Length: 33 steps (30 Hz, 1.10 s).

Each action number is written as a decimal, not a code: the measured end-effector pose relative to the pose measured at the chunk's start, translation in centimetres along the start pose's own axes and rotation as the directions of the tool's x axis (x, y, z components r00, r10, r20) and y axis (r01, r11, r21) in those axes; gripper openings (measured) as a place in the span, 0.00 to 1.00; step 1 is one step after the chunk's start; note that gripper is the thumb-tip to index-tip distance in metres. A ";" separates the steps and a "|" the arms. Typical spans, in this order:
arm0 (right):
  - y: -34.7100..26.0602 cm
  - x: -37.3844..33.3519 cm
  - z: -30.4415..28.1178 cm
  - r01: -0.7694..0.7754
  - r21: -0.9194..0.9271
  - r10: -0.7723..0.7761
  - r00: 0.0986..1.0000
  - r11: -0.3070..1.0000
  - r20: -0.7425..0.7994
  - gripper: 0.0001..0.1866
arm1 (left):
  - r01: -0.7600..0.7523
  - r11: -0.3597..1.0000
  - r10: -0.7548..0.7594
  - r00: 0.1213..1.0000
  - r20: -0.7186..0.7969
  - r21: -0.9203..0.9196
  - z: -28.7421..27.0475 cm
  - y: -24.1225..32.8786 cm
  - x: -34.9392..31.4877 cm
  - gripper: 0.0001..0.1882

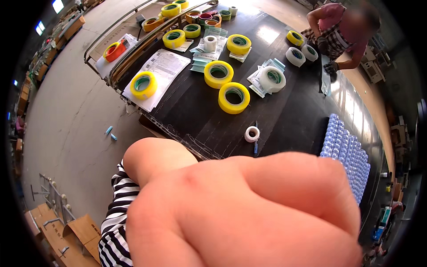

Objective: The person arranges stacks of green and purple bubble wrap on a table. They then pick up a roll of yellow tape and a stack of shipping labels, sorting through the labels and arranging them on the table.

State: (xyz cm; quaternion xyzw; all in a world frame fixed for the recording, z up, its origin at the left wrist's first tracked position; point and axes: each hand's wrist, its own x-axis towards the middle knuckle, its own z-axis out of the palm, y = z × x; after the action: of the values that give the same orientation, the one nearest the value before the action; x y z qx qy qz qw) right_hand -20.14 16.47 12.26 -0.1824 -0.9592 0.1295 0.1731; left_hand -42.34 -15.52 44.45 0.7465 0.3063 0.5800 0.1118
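Observation:
A bare hand [249,204], seemingly my right, fills the lower middle very close up. Its fingers appear bent, but their tips and anything in them are hidden. My left hand cannot be made out. Black-and-white striped cloth [118,213] shows beside the bare skin. Just beyond the hand, a small white roll [252,134] lies over a blue pen [255,148] on the black table [200,120]. Farther off are two yellow tape rolls [234,98] side by side, and a clear tape roll [272,79] on a stack of slips.
Another yellow tape roll [143,85] rests on printed sheets [171,66] at the table's left edge. Pale blue bumpy plastic [344,147] lies to the right. Across the table, a gloved person [340,35] handles a light blue strip [326,78]. Cardboard boxes [84,233] stand lower left.

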 end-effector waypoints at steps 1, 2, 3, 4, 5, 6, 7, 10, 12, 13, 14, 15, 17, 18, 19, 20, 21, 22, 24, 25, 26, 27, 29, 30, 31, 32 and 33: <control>-0.3 0.2 0.0 -0.017 0.003 0.017 1.000 1.000 0.026 0.26 | 0.006 1.000 -0.005 1.000 -0.013 0.018 -0.3 -0.3 -0.3 0.19; -0.2 0.1 0.1 -0.019 0.003 0.019 0.999 1.000 0.034 0.26 | 0.010 0.999 -0.009 1.000 -0.028 0.041 -0.7 -0.3 -0.5 0.19; -0.2 0.2 0.3 -0.021 0.002 0.021 0.999 1.000 0.042 0.27 | 0.012 0.998 -0.010 0.999 -0.037 0.060 -0.8 -0.4 -0.6 0.20; -0.8 0.4 -0.1 -0.050 0.005 0.050 0.998 0.999 0.044 0.27 | 0.007 0.997 -0.003 0.998 -0.056 0.075 -1.0 -0.4 -0.9 0.20; -0.5 0.1 0.1 -0.052 -0.007 0.052 0.998 0.999 0.037 0.27 | 0.000 0.995 0.007 0.997 -0.074 0.096 -1.2 -0.5 -1.0 0.21; 0.1 -0.4 0.3 -0.056 -0.020 0.056 0.998 0.998 0.029 0.27 | 0.000 0.993 0.013 0.995 -0.100 0.121 -1.6 -0.5 -1.5 0.22; 0.4 -0.8 0.4 -0.068 -0.041 0.068 0.998 0.997 0.007 0.27 | -0.012 0.986 0.037 0.989 -0.144 0.164 -2.3 -0.8 -2.2 0.22; 0.0 -0.2 0.6 0.000 -0.012 0.000 1.000 1.000 -0.004 0.27 | 0.291 0.880 0.013 0.776 -0.631 0.376 -6.8 -0.3 -7.4 0.24; 0.2 -0.5 0.8 -0.005 -0.023 0.004 1.000 1.000 -0.022 0.28 | 0.446 0.874 0.016 0.371 -0.929 0.193 -13.2 -1.6 -13.1 0.31; 0.2 -0.5 1.0 -0.006 -0.034 0.005 1.000 0.999 -0.021 0.28 | 0.559 0.829 -0.047 0.131 -0.990 0.034 -17.0 -1.1 -16.3 0.34; 0.3 -0.4 1.1 0.020 -0.031 -0.021 0.999 0.999 -0.025 0.29 | 0.575 0.809 -0.133 -0.031 -0.991 -0.126 -21.3 -0.3 -20.2 0.37; -0.3 0.0 0.9 0.027 -0.038 -0.028 0.999 0.999 -0.022 0.29 | 0.564 0.770 -0.220 -0.205 -0.954 -0.299 -25.1 0.6 -24.1 0.39; -0.9 0.1 0.9 0.027 -0.070 -0.029 0.999 0.997 -0.040 0.29 | 0.625 0.652 -0.386 -0.214 -0.898 -0.429 -31.1 0.6 -29.1 0.42; -1.7 0.3 0.7 -0.014 -0.080 0.011 0.999 0.997 -0.047 0.29 | 0.667 0.597 -0.388 -0.247 -0.888 -0.447 -33.4 -0.1 -30.3 0.44; -2.1 0.2 0.8 -0.052 -0.096 0.046 0.997 0.994 -0.065 0.29 | 0.705 0.538 -0.391 -0.278 -0.878 -0.462 -35.3 -1.0 -31.2 0.45; -2.4 0.1 1.2 -0.098 -0.077 0.090 0.991 0.992 -0.101 0.30 | 0.713 0.508 -0.423 -0.281 -0.861 -0.482 -37.3 -1.8 -32.4 0.45; -3.4 0.6 1.5 -0.142 -0.035 0.137 0.983 0.989 -0.124 0.31 | 0.730 0.452 -0.450 -0.310 -0.838 -0.513 -39.1 -1.8 -34.0 0.48; -4.4 0.8 1.7 -0.219 -0.022 0.213 0.966 0.976 -0.146 0.32 | 0.711 0.445 -0.391 -0.393 -0.832 -0.545 -40.6 -3.0 -35.2 0.36; -5.8 1.5 2.3 -0.298 0.034 0.299 0.940 0.954 -0.166 0.31 | 0.690 0.355 -0.479 -0.446 -0.757 -0.631 -44.9 -3.2 -40.4 0.02; -6.3 1.6 2.3 -0.314 0.034 0.315 0.932 0.949 -0.178 0.31 | 0.690 0.338 -0.429 -0.493 -0.757 -0.640 -46.0 -4.2 -41.0 0.02; -6.9 1.7 2.1 -0.384 0.098 0.396 0.906 0.918 -0.152 0.31 | 0.724 0.328 -0.421 -0.463 -0.780 -0.607 -46.6 -4.7 -41.4 0.05; -7.8 1.5 1.7 -0.463 0.152 0.482 0.867 0.873 -0.129 0.30 | 0.734 0.413 -0.361 -0.411 -0.837 -0.538 -44.4 -6.9 -38.3 0.08; -9.3 1.7 1.6 -0.492 0.197 0.520 0.845 0.848 -0.128 0.29 | 0.763 0.471 -0.459 -0.215 -0.862 -0.442 -41.6 -6.9 -36.1 0.10; -10.1 1.9 1.6 -0.509 0.215 0.541 0.831 0.834 -0.131 0.29 | 0.813 0.442 -0.494 -0.131 -0.860 -0.378 -39.3 -7.7 -35.0 0.08; -11.0 2.4 1.7 -0.497 0.281 0.541 0.834 0.821 -0.105 0.29 | 0.856 0.415 -0.524 -0.051 -0.850 -0.308 -36.5 -8.2 -33.9 0.06; -11.9 2.9 1.7 -0.485 0.342 0.538 0.839 0.805 -0.076 0.29 | 0.875 0.424 -0.552 0.047 -0.833 -0.232 -33.6 -9.0 -33.2 0.05; -12.7 3.4 1.6 -0.477 0.399 0.540 0.840 0.783 -0.056 0.28 | 0.883 0.443 -0.582 0.152 -0.799 -0.155 -30.7 -10.6 -32.7 0.06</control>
State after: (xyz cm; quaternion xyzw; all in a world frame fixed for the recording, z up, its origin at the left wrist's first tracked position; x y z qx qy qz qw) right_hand -27.59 6.03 15.72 -0.4092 -0.8139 0.3338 0.2423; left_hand -79.04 -32.13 22.06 0.1740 0.7474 0.6321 0.1078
